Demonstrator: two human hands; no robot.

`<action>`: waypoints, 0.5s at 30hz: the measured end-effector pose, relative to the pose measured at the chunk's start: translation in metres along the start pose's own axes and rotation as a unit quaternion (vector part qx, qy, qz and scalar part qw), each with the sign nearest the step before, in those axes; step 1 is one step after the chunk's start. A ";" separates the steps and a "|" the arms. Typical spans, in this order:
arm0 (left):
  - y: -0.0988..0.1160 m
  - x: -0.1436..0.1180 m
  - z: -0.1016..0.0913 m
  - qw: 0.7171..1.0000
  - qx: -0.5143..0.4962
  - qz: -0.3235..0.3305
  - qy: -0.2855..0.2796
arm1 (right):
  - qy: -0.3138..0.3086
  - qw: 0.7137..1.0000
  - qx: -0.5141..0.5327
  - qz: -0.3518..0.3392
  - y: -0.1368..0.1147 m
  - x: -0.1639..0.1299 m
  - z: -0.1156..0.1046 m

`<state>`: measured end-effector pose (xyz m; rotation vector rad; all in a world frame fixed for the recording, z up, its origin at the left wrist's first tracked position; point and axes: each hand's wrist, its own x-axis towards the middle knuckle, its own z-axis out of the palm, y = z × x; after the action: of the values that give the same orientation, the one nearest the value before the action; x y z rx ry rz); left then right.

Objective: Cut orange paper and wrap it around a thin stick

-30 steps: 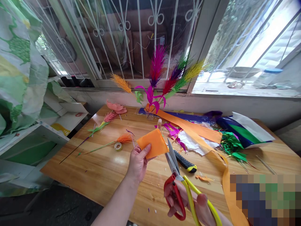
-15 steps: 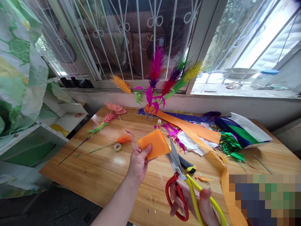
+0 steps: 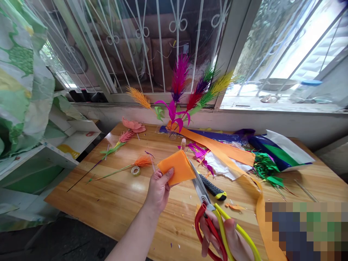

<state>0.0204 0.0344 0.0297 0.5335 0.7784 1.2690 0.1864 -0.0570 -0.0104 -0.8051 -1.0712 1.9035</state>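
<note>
My left hand (image 3: 158, 188) pinches a folded orange paper piece (image 3: 176, 166) above the wooden table (image 3: 116, 203). My right hand (image 3: 228, 241) grips scissors (image 3: 209, 210) with one red and one yellow handle. Their blades point up and left, and the tips meet the right edge of the orange piece. A long orange paper strip (image 3: 233, 156) runs across the table and off its front right edge.
Finished paper flowers (image 3: 127, 165) and a tape roll (image 3: 135, 170) lie at left. A cluster of coloured paper plumes (image 3: 187, 90) stands by the barred window. A black-and-yellow knife (image 3: 214, 188), paper scraps (image 3: 225, 166) and rolled coloured sheets (image 3: 274, 150) lie at right.
The scissor handles have drawn closer together and the blades have narrowed on the edge of the orange piece. My right hand has dropped slightly toward me. The left hand has hardly moved.
</note>
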 end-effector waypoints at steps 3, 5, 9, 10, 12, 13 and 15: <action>0.002 0.000 -0.001 1.000 -0.003 0.002 -0.007 | 0.003 1.000 0.008 -0.020 0.005 -0.001 0.000; 0.004 0.000 -0.002 1.000 -0.008 0.005 -0.007 | 0.006 1.000 0.011 -0.026 0.009 -0.001 0.001; 0.007 -0.001 -0.002 1.000 -0.010 0.004 -0.003 | 0.006 1.000 0.012 -0.027 0.013 0.000 0.001; 0.008 -0.001 -0.003 1.000 -0.008 0.002 -0.004 | 0.002 1.000 0.011 -0.025 0.013 0.000 0.001; 0.009 -0.002 -0.002 1.000 -0.005 0.000 -0.009 | -0.015 1.000 0.004 -0.018 0.011 0.000 0.000; 0.009 -0.003 -0.002 1.000 -0.002 -0.001 -0.013 | -0.025 1.000 0.000 -0.015 0.009 -0.001 0.000; 0.008 -0.004 -0.002 1.000 0.008 -0.005 -0.021 | -0.042 0.999 -0.004 -0.009 0.005 -0.002 -0.001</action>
<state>0.0134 0.0322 0.0357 0.5661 0.7553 1.2392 0.1859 -0.0601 -0.0152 -0.7218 -1.1346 1.9331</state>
